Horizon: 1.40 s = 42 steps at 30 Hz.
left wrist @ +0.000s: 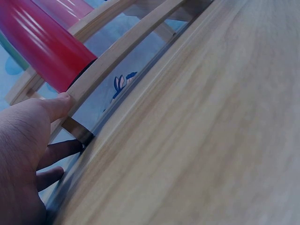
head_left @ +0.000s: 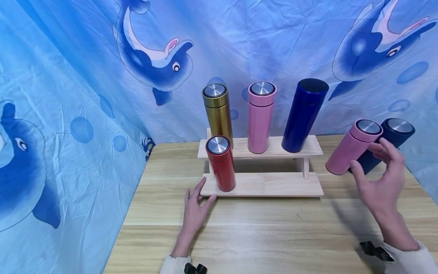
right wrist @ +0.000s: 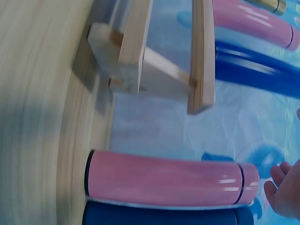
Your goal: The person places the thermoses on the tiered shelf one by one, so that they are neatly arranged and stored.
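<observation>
My left hand (head_left: pixel 195 213) grips the left front corner of a two-tier wooden stand (head_left: pixel 280 184), thumb at the lower shelf's front edge. Close to it, a red thermos (head_left: pixel 221 167) with a silver lid stands on that lower shelf. Off to the right, my right hand (head_left: pixel 384 182) has its thumb and fingers spread around the near side of a pink thermos (head_left: pixel 352 150), with nothing gripped. The right wrist view shows the fingers (right wrist: pixel 281 180) just beyond that thermos's lid end. A dark navy thermos (head_left: pixel 371 158) stands right beside the pink one.
Along the upper shelf stand a gold thermos (head_left: pixel 219 116), another pink thermos (head_left: pixel 261 121) and a glossy blue thermos (head_left: pixel 302 118). Behind and left of the wood-grain table (head_left: pixel 253 236) hangs a blue cloth (head_left: pixel 226 42) with dolphin prints.
</observation>
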### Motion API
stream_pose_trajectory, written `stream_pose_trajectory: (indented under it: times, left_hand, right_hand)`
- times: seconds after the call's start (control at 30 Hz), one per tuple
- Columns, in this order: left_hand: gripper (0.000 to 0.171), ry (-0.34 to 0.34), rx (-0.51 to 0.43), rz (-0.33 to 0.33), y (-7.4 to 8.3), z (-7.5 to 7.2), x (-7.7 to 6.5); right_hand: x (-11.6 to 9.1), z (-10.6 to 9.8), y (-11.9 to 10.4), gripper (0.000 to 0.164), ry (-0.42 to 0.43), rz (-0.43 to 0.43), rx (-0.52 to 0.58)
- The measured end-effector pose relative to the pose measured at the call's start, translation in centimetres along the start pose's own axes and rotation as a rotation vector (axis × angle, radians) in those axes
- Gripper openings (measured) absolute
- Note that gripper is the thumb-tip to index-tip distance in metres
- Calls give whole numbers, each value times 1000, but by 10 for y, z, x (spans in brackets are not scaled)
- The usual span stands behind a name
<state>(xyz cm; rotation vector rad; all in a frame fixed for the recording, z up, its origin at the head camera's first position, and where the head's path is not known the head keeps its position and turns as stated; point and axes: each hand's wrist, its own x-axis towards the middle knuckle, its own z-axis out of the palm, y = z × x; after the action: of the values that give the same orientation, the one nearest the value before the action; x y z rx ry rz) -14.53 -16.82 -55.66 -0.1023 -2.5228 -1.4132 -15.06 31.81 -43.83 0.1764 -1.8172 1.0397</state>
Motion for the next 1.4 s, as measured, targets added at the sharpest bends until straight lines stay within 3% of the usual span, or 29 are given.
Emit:
stream_pose_trajectory:
  times: [0.2, 0.47, 0.7, 0.87, 1.1, 1.4]
  left_hand:
    - [73, 43, -2, 42, -5, 4, -1]
    - [76, -14, -5, -59, 3, 0, 2]
    - [76, -23, 5, -77, 3, 0, 3]
    - [76, -13, -4, -48, 2, 1, 2]
    - [75, 25, 7, 17, -2, 3, 1]
    - [76, 6, 11, -19, -2, 1, -1]
  right_hand:
    - [8, -11, 9, 80, 31, 6, -61]
    - [20, -24, 21, 76, 85, 27, -136]
    - [32, -27, 23, 63, 180, 85, -123]
    - [36, -36, 39, 59, 146, 110, -187]
    - [41, -47, 62, 62, 28, 107, -250]
    - [39, -51, 85, 60, -48, 194, -306]
